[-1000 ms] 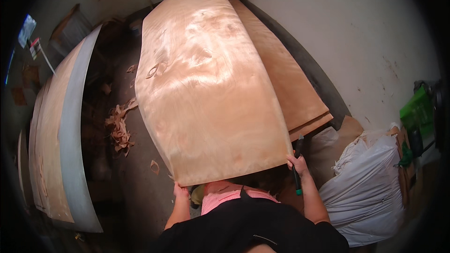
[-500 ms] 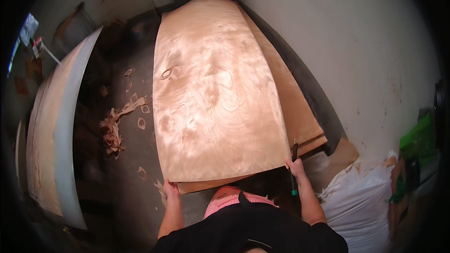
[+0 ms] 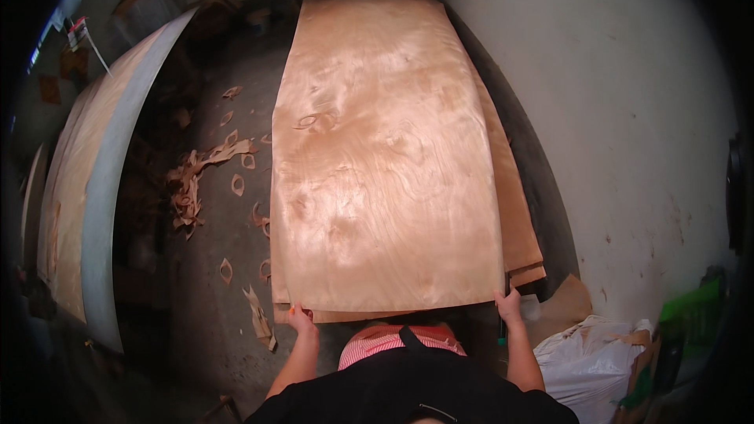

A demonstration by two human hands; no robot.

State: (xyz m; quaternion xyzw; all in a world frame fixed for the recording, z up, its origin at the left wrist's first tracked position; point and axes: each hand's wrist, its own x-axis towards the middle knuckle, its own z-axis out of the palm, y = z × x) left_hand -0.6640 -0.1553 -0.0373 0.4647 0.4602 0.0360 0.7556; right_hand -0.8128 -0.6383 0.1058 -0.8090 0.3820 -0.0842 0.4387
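Observation:
A broad, thin sheet of wood veneer point(image 3: 393, 157) stretches away in front of me, its grain swirling and a knot patch showing at its left. My left hand point(image 3: 301, 320) grips its near left corner. At the near right corner my right hand point(image 3: 509, 306) pinches the edge, and a slim dark utility knife point(image 3: 503, 336) with a green end is held in the same hand. Beneath lie further veneer sheets point(image 3: 518, 212), jutting out on the right and along the near edge.
To the left stands another stack of sheets point(image 3: 102, 165) with a pale edge. Veneer scraps point(image 3: 188, 188) litter the dark floor between the stacks. A wall point(image 3: 620, 133) runs along the right, with a white plastic sack point(image 3: 589, 365) and a green item point(image 3: 691, 306) near it.
The top sheet has come down flatter and shifted right over the stack, covering more of the sheets below. Both hands moved right with its near corners, still gripping.

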